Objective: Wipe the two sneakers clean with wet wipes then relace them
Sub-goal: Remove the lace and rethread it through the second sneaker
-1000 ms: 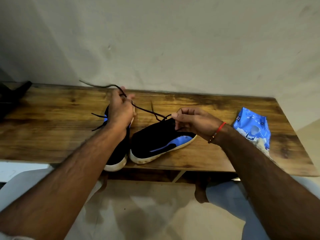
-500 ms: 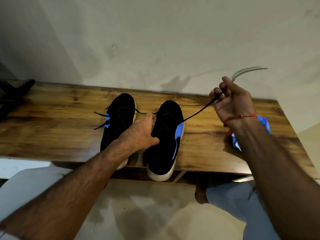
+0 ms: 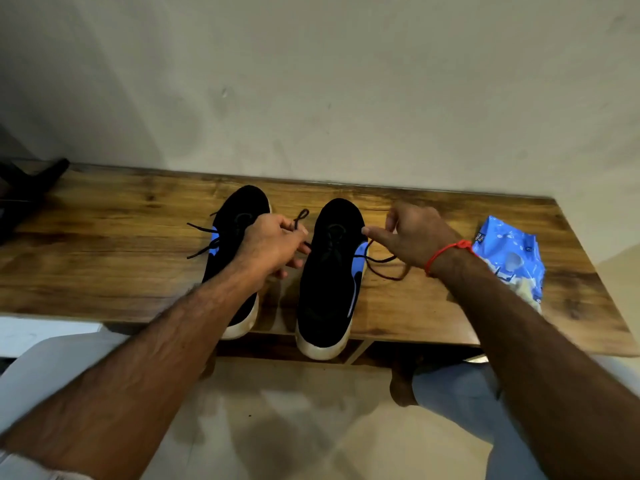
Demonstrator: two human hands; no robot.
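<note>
Presently, from the head view, the right sneaker (image 3: 329, 271) stands on the wooden bench (image 3: 104, 254), the left sneaker (image 3: 239, 237) just beside it. The left hand (image 3: 273, 247) pinches a looped lace end (image 3: 301, 216) beside that shoe's toe. The right hand (image 3: 412, 237) hovers on the opposite side, fingers loosely curled; whether it holds the slack lace (image 3: 384, 268) I cannot tell. A hard one-sided pull could likely strip the lace from its eyelets. The wipes packet (image 3: 509, 258) lies beyond the right hand.

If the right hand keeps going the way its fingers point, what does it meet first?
The right hand points leftward toward the right sneaker. Its fingertips look already at that shoe's lace area, so it would probably meet the upper first; depth is unclear.
</note>
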